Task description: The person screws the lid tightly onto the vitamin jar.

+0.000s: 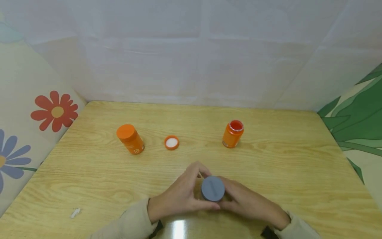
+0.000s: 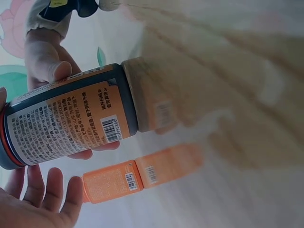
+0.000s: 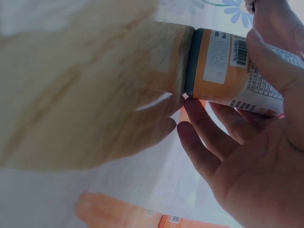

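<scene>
A dark jar with an orange and white printed label stands upright on the table between my hands. Its grey round lid faces up in the head view. My left hand comes from the left, thumb and index finger curled round the lid. From the other side, my right hand holds the jar's body, thumb on the label in the right wrist view. Beyond my hands stands an orange jar without a lid, its red inside showing. An orange lid lies with its white liner up.
A capped orange jar stands at the left of the wooden table. A small white scrap lies near the front left. A white sheet hangs at the back, with flower-patterned cloth along the left side.
</scene>
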`<control>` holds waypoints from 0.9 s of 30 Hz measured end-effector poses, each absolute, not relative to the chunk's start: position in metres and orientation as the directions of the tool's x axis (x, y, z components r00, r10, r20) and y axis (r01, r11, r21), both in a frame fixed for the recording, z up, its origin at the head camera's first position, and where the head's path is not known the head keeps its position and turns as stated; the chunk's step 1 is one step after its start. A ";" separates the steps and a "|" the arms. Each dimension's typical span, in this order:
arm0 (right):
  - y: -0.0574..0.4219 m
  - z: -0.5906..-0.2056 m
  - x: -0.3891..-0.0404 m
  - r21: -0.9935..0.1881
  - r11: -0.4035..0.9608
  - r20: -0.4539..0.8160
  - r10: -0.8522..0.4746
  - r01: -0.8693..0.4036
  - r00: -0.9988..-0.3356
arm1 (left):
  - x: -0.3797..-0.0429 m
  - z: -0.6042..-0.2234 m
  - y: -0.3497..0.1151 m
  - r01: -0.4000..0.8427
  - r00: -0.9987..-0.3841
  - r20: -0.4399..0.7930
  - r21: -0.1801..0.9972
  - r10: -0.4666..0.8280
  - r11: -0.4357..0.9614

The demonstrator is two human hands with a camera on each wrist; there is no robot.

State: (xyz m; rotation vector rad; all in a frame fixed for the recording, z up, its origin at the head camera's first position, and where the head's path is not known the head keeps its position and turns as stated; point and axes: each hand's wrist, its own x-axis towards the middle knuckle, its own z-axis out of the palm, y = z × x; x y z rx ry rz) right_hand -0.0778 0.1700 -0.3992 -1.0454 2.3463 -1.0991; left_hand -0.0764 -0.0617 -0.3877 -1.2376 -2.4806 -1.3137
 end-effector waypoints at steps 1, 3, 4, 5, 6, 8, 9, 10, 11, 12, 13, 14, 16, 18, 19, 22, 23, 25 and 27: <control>0.170 -0.399 -0.078 -0.768 0.428 0.001 -0.743 -0.477 -0.669 | -0.077 -0.388 -0.062 0.697 -0.657 0.420 0.654 0.626 0.293; 0.170 -0.398 -0.078 -0.770 0.432 -0.005 -0.740 -0.470 -0.673 | -0.078 -0.387 -0.063 0.709 -0.637 0.435 0.655 0.636 0.262; 0.170 -0.398 -0.078 -0.772 0.436 -0.012 -0.737 -0.462 -0.676 | -0.078 -0.387 -0.063 0.715 -0.625 0.443 0.655 0.643 0.245; 0.170 -0.397 -0.078 -0.776 0.441 -0.022 -0.734 -0.452 -0.679 | -0.079 -0.386 -0.064 0.722 -0.615 0.449 0.651 0.648 0.233; 0.170 -0.397 -0.078 -0.780 0.446 -0.033 -0.730 -0.439 -0.683 | -0.079 -0.386 -0.064 0.730 -0.602 0.456 0.648 0.655 0.220; 0.169 -0.396 -0.079 -0.789 0.448 -0.048 -0.726 -0.420 -0.686 | -0.080 -0.385 -0.063 0.741 -0.582 0.461 0.640 0.670 0.204; 0.169 -0.396 -0.079 -0.792 0.447 -0.050 -0.727 -0.416 -0.685 | -0.080 -0.385 -0.063 0.749 -0.571 0.463 0.633 0.678 0.198; 0.169 -0.396 -0.078 -0.794 0.443 -0.048 -0.729 -0.416 -0.683 | -0.080 -0.385 -0.062 0.753 -0.561 0.461 0.630 0.688 0.192; 0.169 -0.397 -0.078 -0.795 0.438 -0.043 -0.730 -0.420 -0.682 | -0.081 -0.385 -0.061 0.757 -0.553 0.457 0.625 0.696 0.191; 0.170 -0.397 -0.078 -0.793 0.434 -0.034 -0.733 -0.428 -0.680 | -0.081 -0.385 -0.060 0.761 -0.546 0.455 0.620 0.704 0.189; 0.170 -0.398 -0.077 -0.787 0.431 -0.022 -0.735 -0.442 -0.678 | -0.081 -0.386 -0.060 0.765 -0.541 0.452 0.615 0.709 0.192; 0.170 -0.398 -0.077 -0.779 0.429 -0.010 -0.738 -0.458 -0.675 | -0.081 -0.386 -0.059 0.768 -0.537 0.450 0.611 0.713 0.193; 0.171 -0.399 -0.076 -0.759 0.431 0.012 -0.740 -0.488 -0.673 | -0.081 -0.386 -0.058 0.767 -0.538 0.445 0.610 0.716 0.198; 0.171 -0.399 -0.076 -0.750 0.437 0.016 -0.739 -0.497 -0.674 | -0.081 -0.387 -0.058 0.763 -0.548 0.441 0.612 0.711 0.208; 0.171 -0.399 -0.076 -0.749 0.442 0.011 -0.737 -0.494 -0.675 | -0.081 -0.387 -0.058 0.759 -0.556 0.436 0.613 0.708 0.219; 0.171 -0.399 -0.077 -0.755 0.452 -0.010 -0.732 -0.475 -0.681 | -0.079 -0.388 -0.059 0.710 -0.616 0.395 0.653 0.682 0.262; 0.171 -0.399 -0.077 -0.757 0.454 -0.015 -0.731 -0.470 -0.682 | -0.078 -0.389 -0.059 0.689 -0.640 0.379 0.668 0.669 0.281; 0.172 -0.399 -0.077 -0.755 0.455 -0.015 -0.732 -0.472 -0.681 | -0.076 -0.390 -0.059 0.653 -0.678 0.354 0.691 0.644 0.309; 0.172 -0.399 -0.077 -0.756 0.447 -0.005 -0.736 -0.479 -0.677 | -0.075 -0.391 -0.059 0.631 -0.701 0.346 0.709 0.624 0.315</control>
